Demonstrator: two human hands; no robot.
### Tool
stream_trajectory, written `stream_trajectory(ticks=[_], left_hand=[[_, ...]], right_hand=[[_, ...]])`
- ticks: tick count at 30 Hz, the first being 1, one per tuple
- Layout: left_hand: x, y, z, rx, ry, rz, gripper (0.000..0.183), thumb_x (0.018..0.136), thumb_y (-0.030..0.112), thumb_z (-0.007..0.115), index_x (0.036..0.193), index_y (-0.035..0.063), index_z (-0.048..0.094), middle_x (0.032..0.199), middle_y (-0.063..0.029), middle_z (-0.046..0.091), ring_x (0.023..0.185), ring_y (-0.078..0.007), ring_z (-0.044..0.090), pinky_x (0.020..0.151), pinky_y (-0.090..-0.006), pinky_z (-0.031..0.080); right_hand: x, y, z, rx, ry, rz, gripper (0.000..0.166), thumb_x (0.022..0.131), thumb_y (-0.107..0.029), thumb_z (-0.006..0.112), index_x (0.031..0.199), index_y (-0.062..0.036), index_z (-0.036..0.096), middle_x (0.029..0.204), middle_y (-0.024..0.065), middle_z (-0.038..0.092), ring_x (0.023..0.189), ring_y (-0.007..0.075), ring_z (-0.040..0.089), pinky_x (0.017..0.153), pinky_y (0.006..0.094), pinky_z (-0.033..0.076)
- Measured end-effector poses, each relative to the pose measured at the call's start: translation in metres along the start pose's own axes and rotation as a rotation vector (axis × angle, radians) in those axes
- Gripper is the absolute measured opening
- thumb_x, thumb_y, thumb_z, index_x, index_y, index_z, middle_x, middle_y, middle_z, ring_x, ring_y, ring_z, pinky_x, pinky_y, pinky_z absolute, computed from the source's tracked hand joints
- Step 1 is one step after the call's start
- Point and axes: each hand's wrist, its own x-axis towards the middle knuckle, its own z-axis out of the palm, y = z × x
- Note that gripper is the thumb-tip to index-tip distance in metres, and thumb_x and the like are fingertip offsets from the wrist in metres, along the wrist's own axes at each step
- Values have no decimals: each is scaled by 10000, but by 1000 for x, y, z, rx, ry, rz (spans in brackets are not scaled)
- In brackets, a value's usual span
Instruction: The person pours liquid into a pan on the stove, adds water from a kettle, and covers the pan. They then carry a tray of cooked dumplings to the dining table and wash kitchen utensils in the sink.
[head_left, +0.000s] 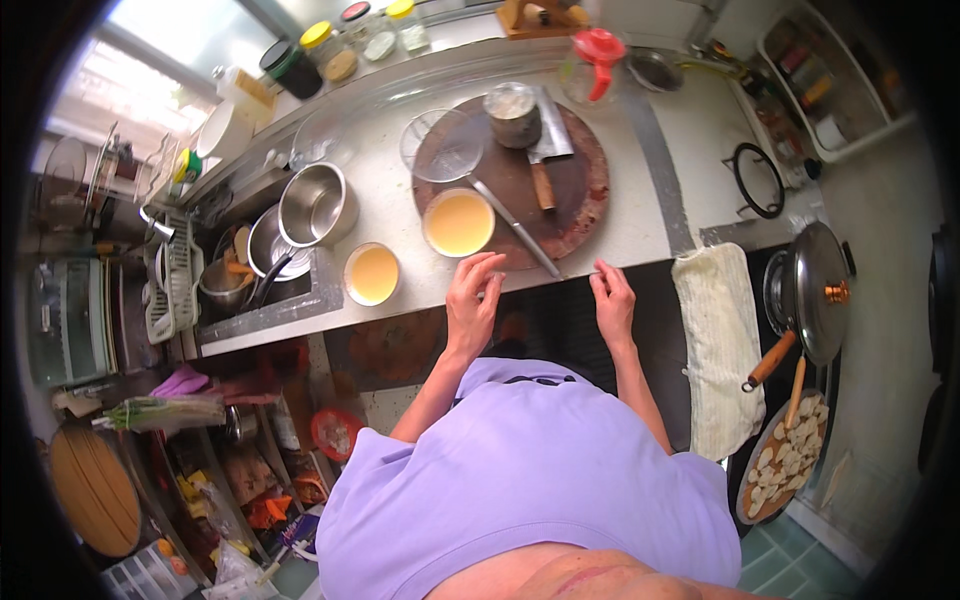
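Observation:
My left hand, its fingers loosely curled and apart, is just below a bowl of pale yellow liquid. That bowl stands at the left edge of a round wooden chopping board. My right hand hovers by the counter's front edge, fingers bent, with nothing visible in it. Between my hands the handle of a wire mesh strainer reaches the counter edge. A cleaver and a metal tin rest on the board. Farther left stands a smaller container of yellow liquid.
A steel saucepan sits by the sink at the left, near a white dish rack. A red-lidded jug is at the back. To the right hangs a cream towel, beside a lidded pan and a pan of pale slices.

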Motion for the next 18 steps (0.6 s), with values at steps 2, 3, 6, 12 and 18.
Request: stream_trajectory(ticks=[2,3,6,12,18], left_hand=[[8,2,-17,-9,-4,-7,241,880,9,537,1109,20,610,1140,-102,542,835,-158,634,741,-257,509],[13,4,-24,-14,-4,-4,243,892,4,522,1121,11,602,1154,-102,536,867,-158,642,766,-254,513],[21,0,-47,12,99,-1,237,867,5,545,1094,10,613,1124,-120,550,824,-172,645,726,-269,511],[22,-14,-68,-26,249,-78,231,858,3,549,1076,12,625,1105,-122,563,804,-171,647,710,-270,511],[19,-13,-82,7,341,-172,234,892,0,508,1106,-10,602,1109,-104,560,859,-176,646,772,-275,528]], right_hand=[[15,-15,16,6,20,-23,274,891,-95,559,1147,-6,591,1032,102,634,833,178,614,722,289,499],[20,-22,21,-8,17,-24,276,899,-112,554,1154,-13,590,1043,95,634,845,179,615,733,292,500],[29,-39,40,-2,-20,-33,273,902,-119,551,1150,-13,593,1054,96,630,865,179,617,765,295,498],[41,-48,63,-7,-105,-59,256,883,-69,559,1123,5,604,1049,122,616,869,216,614,787,305,489],[57,-39,66,-24,-146,-88,252,876,-63,562,1112,18,603,1055,135,608,912,238,606,823,315,476]])
